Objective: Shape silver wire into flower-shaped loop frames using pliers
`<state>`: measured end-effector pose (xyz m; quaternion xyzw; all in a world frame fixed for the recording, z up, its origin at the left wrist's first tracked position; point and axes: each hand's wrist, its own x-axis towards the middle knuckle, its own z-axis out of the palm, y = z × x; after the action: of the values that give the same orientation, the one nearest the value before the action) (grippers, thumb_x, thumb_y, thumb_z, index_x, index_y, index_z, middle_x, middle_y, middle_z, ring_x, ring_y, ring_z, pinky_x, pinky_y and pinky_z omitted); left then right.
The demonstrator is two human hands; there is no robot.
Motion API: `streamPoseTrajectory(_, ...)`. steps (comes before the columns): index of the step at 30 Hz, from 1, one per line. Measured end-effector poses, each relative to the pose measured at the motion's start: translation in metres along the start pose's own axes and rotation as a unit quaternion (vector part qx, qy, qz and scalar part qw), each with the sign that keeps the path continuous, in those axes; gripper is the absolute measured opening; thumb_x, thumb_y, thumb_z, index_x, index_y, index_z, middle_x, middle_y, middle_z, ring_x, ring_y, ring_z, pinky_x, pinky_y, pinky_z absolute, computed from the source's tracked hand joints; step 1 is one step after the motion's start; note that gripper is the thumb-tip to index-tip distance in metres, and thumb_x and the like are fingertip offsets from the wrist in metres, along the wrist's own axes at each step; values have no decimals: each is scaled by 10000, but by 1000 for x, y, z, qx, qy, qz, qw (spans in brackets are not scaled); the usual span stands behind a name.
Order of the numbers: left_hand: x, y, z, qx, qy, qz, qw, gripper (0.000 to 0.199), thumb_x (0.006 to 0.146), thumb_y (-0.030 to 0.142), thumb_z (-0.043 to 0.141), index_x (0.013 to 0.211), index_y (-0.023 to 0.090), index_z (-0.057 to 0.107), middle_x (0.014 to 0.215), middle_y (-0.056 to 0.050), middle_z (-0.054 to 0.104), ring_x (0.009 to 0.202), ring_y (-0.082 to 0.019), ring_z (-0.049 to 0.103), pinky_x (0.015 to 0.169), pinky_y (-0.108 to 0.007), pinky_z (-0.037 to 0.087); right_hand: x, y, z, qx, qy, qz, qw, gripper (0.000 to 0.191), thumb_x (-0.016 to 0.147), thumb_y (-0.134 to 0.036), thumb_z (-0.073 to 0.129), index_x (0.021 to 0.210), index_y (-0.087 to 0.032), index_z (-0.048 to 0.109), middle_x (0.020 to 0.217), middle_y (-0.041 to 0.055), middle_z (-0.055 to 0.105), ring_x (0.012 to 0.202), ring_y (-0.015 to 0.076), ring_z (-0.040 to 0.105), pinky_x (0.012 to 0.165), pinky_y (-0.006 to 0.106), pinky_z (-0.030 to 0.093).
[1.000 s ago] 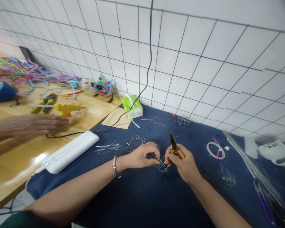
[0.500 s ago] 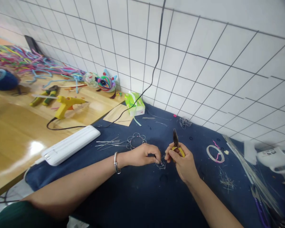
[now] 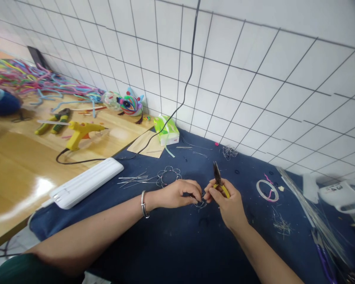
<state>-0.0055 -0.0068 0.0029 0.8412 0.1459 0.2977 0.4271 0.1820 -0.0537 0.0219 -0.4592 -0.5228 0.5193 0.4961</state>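
The small bent-wire piece (image 3: pixel 200 205) is sitting between the 2 hands, over the navy cloth (image 3: pixel 171 252); from my distant place I am not able to tell whether it is touching the cloth. The left hand (image 3: pixel 180 193) is pinching it narrowly between thumb and fingers, and a silver bracelet (image 3: pixel 143 205) is circling this wrist. The right hand (image 3: pixel 228 200) is gripping the yellow handles of needle-nose pliers (image 3: pixel 217 177), whose jaws are pointing away from the wire. Just beyond the left hand, a flower-shaped wire ring (image 3: pixel 162 173) is lying on the cloth, and straight wires (image 3: pixel 136 179) are lying beside it. Farther left, I am seeing a yellow glue gun (image 3: pixel 77 136), which is resting on the wooden table (image 3: pixel 17 177). On the right side, a white ring (image 3: pixel 259 191) is lying near cut wires (image 3: pixel 282 227), and purple-handled scissors (image 3: pixel 323 254) are lying farther out.
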Motion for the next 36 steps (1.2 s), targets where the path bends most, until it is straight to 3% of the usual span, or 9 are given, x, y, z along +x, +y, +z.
streamPoseTrajectory(10,1,-4,4,-18,-6,-7,1000,140,825,142,519,896,126,638,902,-93,636,818,-129,595,755,-261,486,-5,-8,1,-55,-6,12,998,213,766,-324,600,937,-198,576,814,24,627,652,139,615,624,293,526)
streamPoseTrajectory(16,0,-4,6,-82,3,-21,996,180,823,131,519,955,133,642,942,-105,624,851,-145,592,753,-285,508,-3,-9,-2,-61,-31,18,998,231,779,-331,584,975,-210,565,874,31,623,690,147,612,660,311,507)
streamPoseTrajectory(20,-1,-3,5,-155,-1,-61,986,200,829,181,530,991,125,631,978,-108,572,724,-110,593,648,-259,538,-1,-16,-12,-126,-9,9,992,256,793,-355,565,1016,-230,557,923,31,605,763,162,586,699,309,469)
streamPoseTrajectory(25,-2,-2,2,-183,26,-67,981,233,816,190,555,1038,148,615,1029,-99,535,675,-82,588,638,-254,550,-8,-12,-38,-224,4,13,975,254,831,-391,499,1038,-249,543,869,18,596,778,171,546,734,305,423)
streamPoseTrajectory(29,-2,0,1,-164,38,-65,984,252,809,170,565,1058,162,607,1059,-99,524,661,-74,596,641,-253,552,-25,5,-58,-277,-15,34,960,258,837,-407,478,1032,-252,547,896,26,600,790,181,554,698,288,434)
streamPoseTrajectory(36,-2,0,4,-165,25,-75,983,273,805,146,564,1075,171,599,1070,-94,518,664,-78,602,648,-261,552,-40,12,-61,-386,-128,-61,911,240,849,-335,476,1057,-232,535,874,26,565,753,142,540,698,265,434)
